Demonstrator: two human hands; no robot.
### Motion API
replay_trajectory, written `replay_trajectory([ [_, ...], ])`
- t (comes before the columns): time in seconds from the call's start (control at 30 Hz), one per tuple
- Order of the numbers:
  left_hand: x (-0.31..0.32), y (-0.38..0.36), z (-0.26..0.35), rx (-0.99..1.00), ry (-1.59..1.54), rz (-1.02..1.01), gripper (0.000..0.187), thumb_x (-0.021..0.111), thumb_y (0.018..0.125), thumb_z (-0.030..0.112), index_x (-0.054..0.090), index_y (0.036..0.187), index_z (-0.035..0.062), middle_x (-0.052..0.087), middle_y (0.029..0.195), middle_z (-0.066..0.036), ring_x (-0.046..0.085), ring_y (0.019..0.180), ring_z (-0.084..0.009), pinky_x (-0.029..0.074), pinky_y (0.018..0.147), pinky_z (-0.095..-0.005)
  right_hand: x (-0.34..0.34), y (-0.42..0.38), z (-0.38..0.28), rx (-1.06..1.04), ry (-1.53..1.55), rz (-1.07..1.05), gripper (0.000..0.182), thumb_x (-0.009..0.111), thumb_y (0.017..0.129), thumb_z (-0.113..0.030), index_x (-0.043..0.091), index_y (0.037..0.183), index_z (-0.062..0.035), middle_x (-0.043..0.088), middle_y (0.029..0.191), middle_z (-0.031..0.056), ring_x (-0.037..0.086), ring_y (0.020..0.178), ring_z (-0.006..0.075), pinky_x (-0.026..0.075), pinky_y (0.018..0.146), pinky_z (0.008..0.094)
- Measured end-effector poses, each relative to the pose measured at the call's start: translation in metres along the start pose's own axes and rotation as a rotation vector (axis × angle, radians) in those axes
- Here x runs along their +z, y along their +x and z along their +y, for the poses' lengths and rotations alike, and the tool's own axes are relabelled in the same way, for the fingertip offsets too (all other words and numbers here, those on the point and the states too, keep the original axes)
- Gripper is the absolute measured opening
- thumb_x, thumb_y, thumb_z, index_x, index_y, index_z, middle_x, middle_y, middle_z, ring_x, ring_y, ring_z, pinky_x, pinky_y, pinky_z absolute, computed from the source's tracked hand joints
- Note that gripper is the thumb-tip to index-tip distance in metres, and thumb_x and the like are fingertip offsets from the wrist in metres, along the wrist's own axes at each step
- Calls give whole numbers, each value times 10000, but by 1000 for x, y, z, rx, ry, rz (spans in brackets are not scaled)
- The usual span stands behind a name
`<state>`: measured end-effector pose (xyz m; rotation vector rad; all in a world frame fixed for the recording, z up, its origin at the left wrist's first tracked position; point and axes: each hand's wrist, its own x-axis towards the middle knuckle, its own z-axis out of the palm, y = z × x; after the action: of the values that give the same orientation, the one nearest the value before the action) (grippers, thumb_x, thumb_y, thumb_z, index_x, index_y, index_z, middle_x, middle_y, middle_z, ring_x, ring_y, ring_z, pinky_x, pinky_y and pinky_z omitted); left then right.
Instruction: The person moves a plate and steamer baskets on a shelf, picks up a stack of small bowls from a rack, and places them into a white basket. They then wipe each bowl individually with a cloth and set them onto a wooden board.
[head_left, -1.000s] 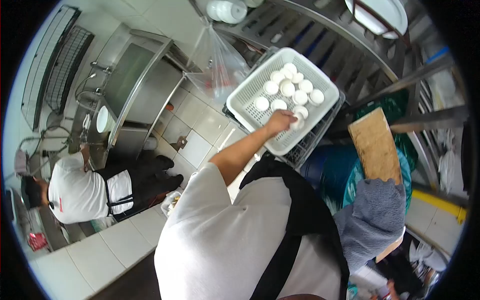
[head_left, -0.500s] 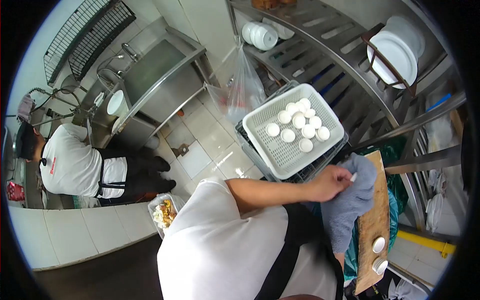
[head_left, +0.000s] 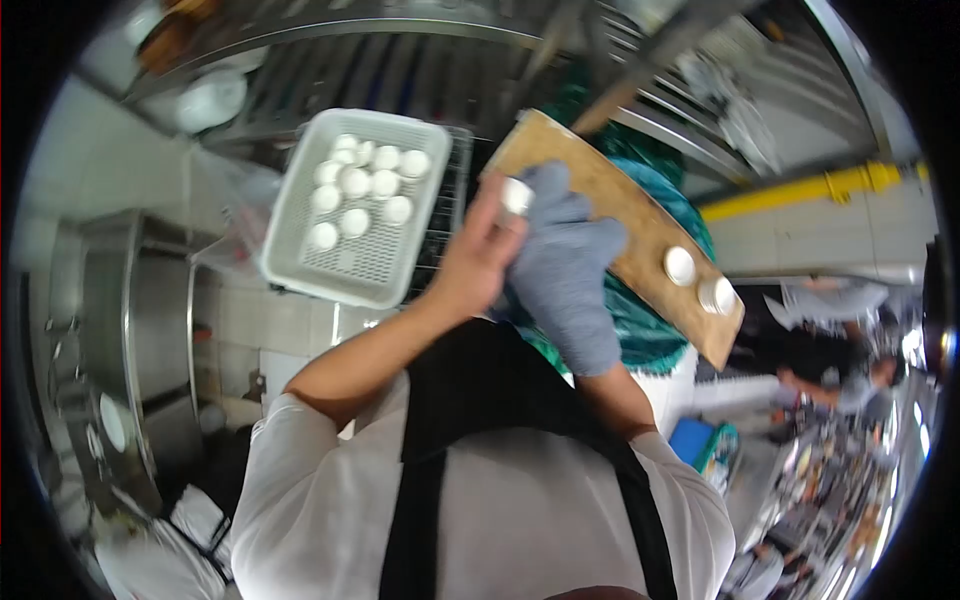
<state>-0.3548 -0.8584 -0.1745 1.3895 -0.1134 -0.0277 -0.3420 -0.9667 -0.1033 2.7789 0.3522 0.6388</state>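
Observation:
My left hand (head_left: 472,255) is bare and closed, with its fingers gripping a small white ramekin (head_left: 515,197). The ramekin is beside a grey cloth (head_left: 565,265) that covers my right hand down to the wrist, so those fingers are hidden. Both hands are close together over the upper part of a worn wooden board (head_left: 640,225). Lower on that board are another white ramekin (head_left: 679,265) and what looks like a short stack of ramekins (head_left: 716,295). Left of my hands, a white perforated basket (head_left: 275,245) holds several more small white ramekins.
A dark crate (head_left: 455,175) is under the basket. Green plastic (head_left: 635,325) hangs below the board. Metal shelving (head_left: 360,35) runs along the top, and a yellow pipe (head_left: 800,195) crosses at the right. A co-worker (head_left: 165,555) is at lower left, beside a steel sink unit (head_left: 125,310).
My view has turned, so the basket now shows further left. My left hand has come to hold a ramekin against or near the grey cloth.

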Motion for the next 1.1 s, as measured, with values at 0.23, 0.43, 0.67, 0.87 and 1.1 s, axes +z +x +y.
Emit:
replay_trajectory([
  [0.23,12,9,2,-559,-486,-287,609,485,1003,353,297,1473,15,513,1352,-167,605,1115,-282,475,966,-401,4,-49,48,-69,183,14,144,595,744,-156,533,865,-110,507,813,72,526,700,264,319,545,400],
  [0.43,-2,-1,-14,-448,-95,-396,522,565,970,261,399,1428,72,515,1369,-159,580,1155,-249,464,944,-359,5,-69,146,243,17,-20,165,599,744,-144,541,897,-117,562,812,91,575,751,288,371,579,417],
  [0.67,-44,-4,-47,-514,49,-261,383,585,959,220,537,1292,36,597,1249,-93,615,1058,-173,483,862,-287,49,-92,208,353,-64,-42,197,603,745,-130,549,934,-125,626,811,113,633,811,317,432,620,436],
  [0.87,-87,-8,-93,-331,300,-215,371,660,906,224,605,1200,5,659,1127,-131,635,1025,-192,504,833,-308,65,-74,179,357,-154,-258,178,598,800,-127,558,973,-137,654,883,127,655,884,321,471,636,421],
  [1.1,-190,-13,-147,-461,1048,-8,361,651,835,252,613,1088,-2,667,1014,-207,633,962,-383,503,841,-442,25,-48,163,728,-60,-137,95,487,929,-82,560,967,-129,683,898,101,667,799,212,496,685,350],
])
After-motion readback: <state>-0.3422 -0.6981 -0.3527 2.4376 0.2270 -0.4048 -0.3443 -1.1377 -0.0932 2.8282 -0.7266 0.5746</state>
